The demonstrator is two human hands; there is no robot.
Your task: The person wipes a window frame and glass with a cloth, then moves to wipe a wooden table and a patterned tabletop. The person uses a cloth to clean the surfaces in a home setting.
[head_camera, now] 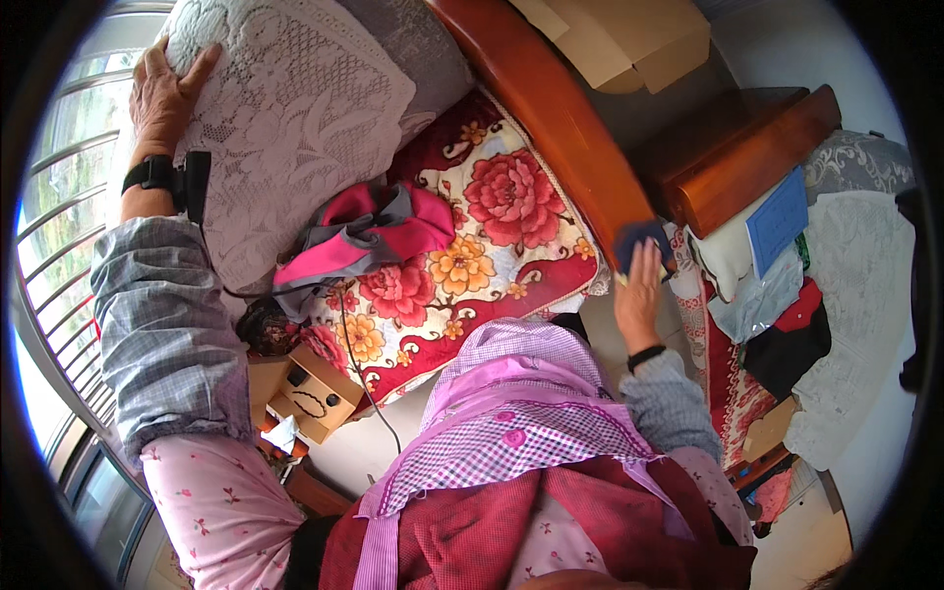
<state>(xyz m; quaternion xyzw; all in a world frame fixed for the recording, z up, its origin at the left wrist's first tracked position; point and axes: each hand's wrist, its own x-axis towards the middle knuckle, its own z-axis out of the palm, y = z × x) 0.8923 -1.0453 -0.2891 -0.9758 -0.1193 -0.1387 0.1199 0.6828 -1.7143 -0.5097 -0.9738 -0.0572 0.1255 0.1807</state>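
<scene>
My left hand [164,92], thumb and fingers spread, rests on the white lace cover [295,125] over the sofa's backrest. At the front end of the sofa's polished wooden armrest [560,125], my right hand [640,295] presses a folded dark blue cloth [636,243] against the wood. A bit of pale yellow shows under that cloth. Between my hands lies a floral seat cover [509,199] in red, cream and orange. A crumpled pink and grey garment [376,228] lies on it, against the lace-covered backrest.
A black cable [354,361] runs from my left wrist across the seat. An open cardboard box [317,391] stands near my left side. Beyond the armrest are a larger carton [619,44] and a dark wooden piece [737,155]. A blue booklet [778,221] lies on the other seat.
</scene>
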